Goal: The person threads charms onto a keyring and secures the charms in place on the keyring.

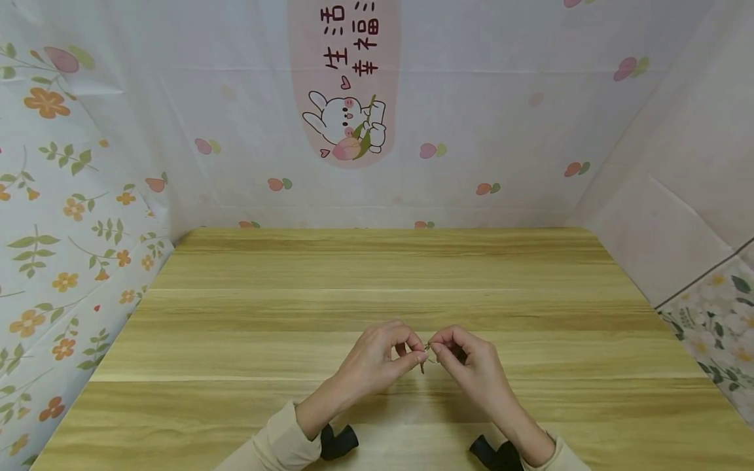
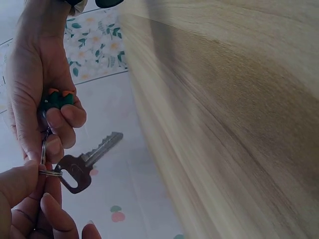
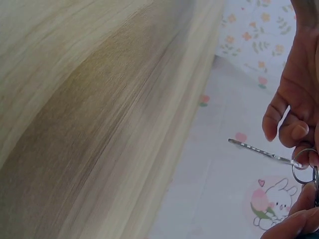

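Observation:
Close together over the table, my left hand (image 1: 377,356) and right hand (image 1: 474,360) work at a key ring (image 2: 50,173) between their fingertips. The left thumb and fingers pinch this ring, and a key (image 2: 79,172) with a dark head and silver toothed blade hangs from it. In the left wrist view, a metal clasp (image 2: 45,144) runs from the ring up to a small green and orange charm (image 2: 60,100) tucked in the right hand's curled fingers. The right fingertips pinch at the clasp and ring. In the right wrist view the key's blade (image 3: 259,151) shows edge-on.
Both hands are above a wood-grain table (image 1: 330,301). A printed cloth (image 1: 483,131) with a rabbit drawing hangs behind it, and flowered cloth (image 1: 65,248) covers the left side. Black straps or mounts (image 1: 338,443) show at both wrists, near the table's front.

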Motion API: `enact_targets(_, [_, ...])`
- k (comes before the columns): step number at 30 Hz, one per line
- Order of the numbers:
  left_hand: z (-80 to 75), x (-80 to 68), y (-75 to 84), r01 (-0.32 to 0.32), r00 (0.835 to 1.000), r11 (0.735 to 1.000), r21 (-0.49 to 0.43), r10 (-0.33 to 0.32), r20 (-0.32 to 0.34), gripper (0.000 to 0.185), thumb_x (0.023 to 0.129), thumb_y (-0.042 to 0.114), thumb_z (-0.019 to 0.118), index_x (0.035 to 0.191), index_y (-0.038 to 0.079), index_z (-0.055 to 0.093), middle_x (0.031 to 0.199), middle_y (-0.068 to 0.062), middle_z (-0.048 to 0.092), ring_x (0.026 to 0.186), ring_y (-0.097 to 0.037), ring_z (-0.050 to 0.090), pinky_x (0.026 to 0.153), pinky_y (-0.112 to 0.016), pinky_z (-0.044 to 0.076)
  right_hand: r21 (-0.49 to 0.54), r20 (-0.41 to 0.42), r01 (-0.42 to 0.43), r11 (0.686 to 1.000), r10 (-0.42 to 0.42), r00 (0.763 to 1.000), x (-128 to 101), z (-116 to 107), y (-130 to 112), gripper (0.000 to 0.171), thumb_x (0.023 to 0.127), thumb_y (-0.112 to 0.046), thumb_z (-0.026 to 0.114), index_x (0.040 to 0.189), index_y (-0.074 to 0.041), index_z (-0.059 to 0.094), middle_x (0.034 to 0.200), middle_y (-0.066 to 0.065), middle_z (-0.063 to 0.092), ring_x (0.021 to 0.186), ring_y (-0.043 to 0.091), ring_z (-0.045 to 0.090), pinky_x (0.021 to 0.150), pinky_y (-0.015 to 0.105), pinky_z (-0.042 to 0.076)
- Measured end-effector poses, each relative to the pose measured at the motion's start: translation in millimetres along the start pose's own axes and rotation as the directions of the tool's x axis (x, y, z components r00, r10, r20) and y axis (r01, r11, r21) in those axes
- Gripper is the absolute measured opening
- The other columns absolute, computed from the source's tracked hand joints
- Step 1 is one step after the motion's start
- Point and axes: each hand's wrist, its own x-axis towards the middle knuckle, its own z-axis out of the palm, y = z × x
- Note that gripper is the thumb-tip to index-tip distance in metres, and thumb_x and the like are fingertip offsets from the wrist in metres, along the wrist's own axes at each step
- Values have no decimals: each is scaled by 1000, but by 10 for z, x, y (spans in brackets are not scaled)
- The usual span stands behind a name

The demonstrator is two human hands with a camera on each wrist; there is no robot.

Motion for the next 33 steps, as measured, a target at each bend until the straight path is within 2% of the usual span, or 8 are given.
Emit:
enact_targets(3, [1, -3, -9, -2, 1000, 1000, -11, 2, 12, 6, 84, 15, 70, 80, 15, 66, 83, 5, 66, 70, -1, 53, 60, -17, 45, 0, -2, 13, 1000, -13, 1000, 1, 2, 8, 11, 85, 3, 64, 83, -8, 63, 67, -6, 56, 57, -1, 45, 45, 20, 40])
enact_targets(9, [13, 0, -3, 63, 998, 998, 0, -63, 28, 7, 85, 17, 70, 79, 17, 67, 84, 7, 65, 70, 0, 52, 62, -16, 44, -54, -10, 111, 992, -112, 994, -8, 16, 14, 18, 82, 7, 66, 83, -11, 63, 69, -4, 60, 60, -1, 47, 48, 20, 42])
enact_targets(12, [16, 0, 6, 69, 997, 998, 3, -69, 16, 7, 84, 17, 70, 79, 17, 67, 83, 8, 65, 69, 0, 52, 58, -16, 42, -59, -13, 110, 992, -111, 994, -8, 16, 10, 17, 82, 6, 66, 82, -11, 63, 68, -5, 59, 59, -1, 46, 47, 20, 42])
enact_targets(16, [18, -1, 3, 42, 999, 999, -16, -42, 9, 6, 84, 16, 70, 80, 16, 67, 83, 7, 65, 69, 0, 52, 53, -15, 40, -17, -6, 62, 998, -62, 998, -12, 12, 12, 14, 84, 5, 64, 84, -9, 63, 68, -6, 56, 58, 0, 45, 46, 20, 40])
enact_targets(22, [19, -9, -15, 18, 1000, 999, -31, -17, 15, 6, 84, 14, 70, 80, 16, 66, 83, 6, 65, 70, 0, 53, 55, -15, 41, 30, 5, -1, 1000, 1, 1000, -19, 3, 22, 11, 86, 3, 63, 85, -8, 63, 68, -4, 55, 57, 0, 44, 44, 20, 38])
enact_targets(27, [23, -4, 0, 51, 998, 999, 8, -51, 26, 6, 84, 17, 70, 80, 18, 67, 80, 9, 64, 67, 1, 50, 60, -15, 43, -32, -11, 60, 998, -60, 998, -22, 8, 29, 17, 83, 6, 65, 81, -11, 62, 67, -8, 55, 58, -1, 45, 46, 19, 40])
enact_targets(30, [29, -1, 6, 70, 997, 997, 24, -70, 25, 7, 84, 19, 70, 78, 19, 67, 78, 11, 62, 65, 2, 48, 58, -15, 41, -67, -19, 105, 992, -106, 994, -27, 17, 33, 22, 81, 8, 66, 81, -13, 61, 67, -11, 55, 58, -2, 45, 48, 17, 40])
enact_targets(33, [28, -3, 11, 56, 998, 998, 23, -56, 22, 8, 84, 18, 70, 78, 18, 66, 78, 10, 63, 65, 2, 49, 58, -15, 41, -65, -19, 102, 993, -103, 994, -28, 19, 31, 22, 81, 7, 66, 81, -14, 62, 67, -11, 54, 58, -2, 45, 48, 17, 40])
